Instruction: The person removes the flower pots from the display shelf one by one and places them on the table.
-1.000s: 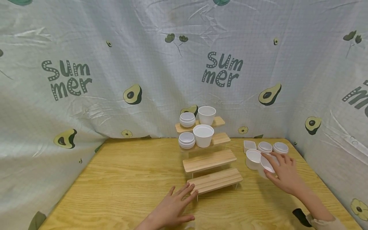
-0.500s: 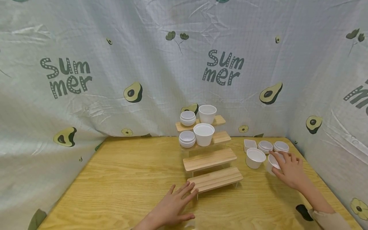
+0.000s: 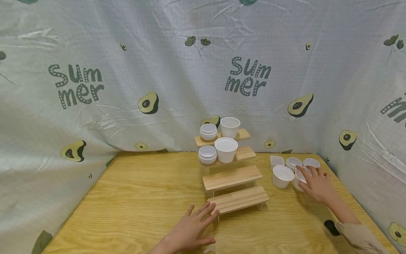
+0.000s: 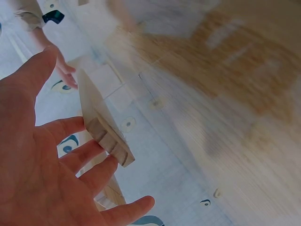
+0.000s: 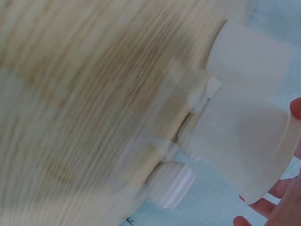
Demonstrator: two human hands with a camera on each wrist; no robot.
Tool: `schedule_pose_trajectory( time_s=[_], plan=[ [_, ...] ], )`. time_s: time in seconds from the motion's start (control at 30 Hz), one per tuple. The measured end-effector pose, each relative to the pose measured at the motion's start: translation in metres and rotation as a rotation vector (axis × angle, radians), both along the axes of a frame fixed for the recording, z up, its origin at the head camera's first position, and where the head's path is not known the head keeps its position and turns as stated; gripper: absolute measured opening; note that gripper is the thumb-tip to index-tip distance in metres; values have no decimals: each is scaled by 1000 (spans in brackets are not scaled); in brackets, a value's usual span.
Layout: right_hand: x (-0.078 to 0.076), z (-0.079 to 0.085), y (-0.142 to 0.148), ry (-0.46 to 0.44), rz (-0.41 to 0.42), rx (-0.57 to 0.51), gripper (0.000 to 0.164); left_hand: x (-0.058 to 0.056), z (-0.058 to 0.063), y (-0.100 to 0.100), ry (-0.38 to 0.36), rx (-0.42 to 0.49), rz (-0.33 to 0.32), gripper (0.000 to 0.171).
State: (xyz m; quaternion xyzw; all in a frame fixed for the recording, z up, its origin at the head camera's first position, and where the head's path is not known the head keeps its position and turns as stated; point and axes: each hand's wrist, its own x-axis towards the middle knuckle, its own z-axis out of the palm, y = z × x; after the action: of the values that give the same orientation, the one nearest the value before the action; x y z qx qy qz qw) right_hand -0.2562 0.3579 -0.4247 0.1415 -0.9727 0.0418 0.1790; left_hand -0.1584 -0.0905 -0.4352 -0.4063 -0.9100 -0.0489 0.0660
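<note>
My right hand [image 3: 318, 185] is at the rim of a white plastic cup [image 3: 299, 180], thumb on one side and fingers on the other. In the right wrist view this cup [image 5: 240, 136] looks large, its rim between thumb and fingertips. Just left of it stands a similar cup [image 3: 282, 177]. My left hand [image 3: 189, 227] is spread, with its fingertips at the left end of the lowest wooden step [image 3: 238, 200] of a tiered stand. The left wrist view has those fingertips right at the step's end [image 4: 110, 141].
White pots [image 3: 207, 155] and cups [image 3: 226, 151] occupy the upper two steps. Behind the right-hand cups sit a square pot [image 3: 277, 162] and two round pots [image 3: 293, 162]. A printed curtain [image 3: 171, 77] hangs behind the wooden table [image 3: 142, 197].
The cup at my right hand has moved right, away from the cup beside it, then slightly back to the left. My left hand has stayed at the step.
</note>
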Motion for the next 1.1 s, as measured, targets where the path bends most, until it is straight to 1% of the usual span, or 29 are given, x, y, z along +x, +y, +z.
schedule_pose_trajectory(
  time_s=[0.13, 0.3, 0.47, 0.57, 0.73, 0.87, 1.1],
  plan=[
    [-6, -1, 2, 34, 15, 0, 45, 0, 1, 0, -2, -8, 6, 69],
    [-14, -4, 6, 50, 19, 19, 45, 1, 2, 1, -8, -12, 11, 69],
    [-18, -6, 9, 61, 26, 36, 44, 1, 2, 0, 3, -13, 7, 69],
    [-20, -6, 11, 44, 23, 48, 45, 1, 3, 1, 12, -15, 4, 70],
    [-25, -6, 13, -10, 7, 62, 45, 1, 2, 2, 30, -23, 10, 70],
    [-28, -7, 14, -26, 1, 89, 45, 1, 1, 2, 32, -25, 16, 70],
    [-30, -11, 13, 12, 3, 99, 44, 1, 1, 2, 18, -25, 19, 70]
  ],
)
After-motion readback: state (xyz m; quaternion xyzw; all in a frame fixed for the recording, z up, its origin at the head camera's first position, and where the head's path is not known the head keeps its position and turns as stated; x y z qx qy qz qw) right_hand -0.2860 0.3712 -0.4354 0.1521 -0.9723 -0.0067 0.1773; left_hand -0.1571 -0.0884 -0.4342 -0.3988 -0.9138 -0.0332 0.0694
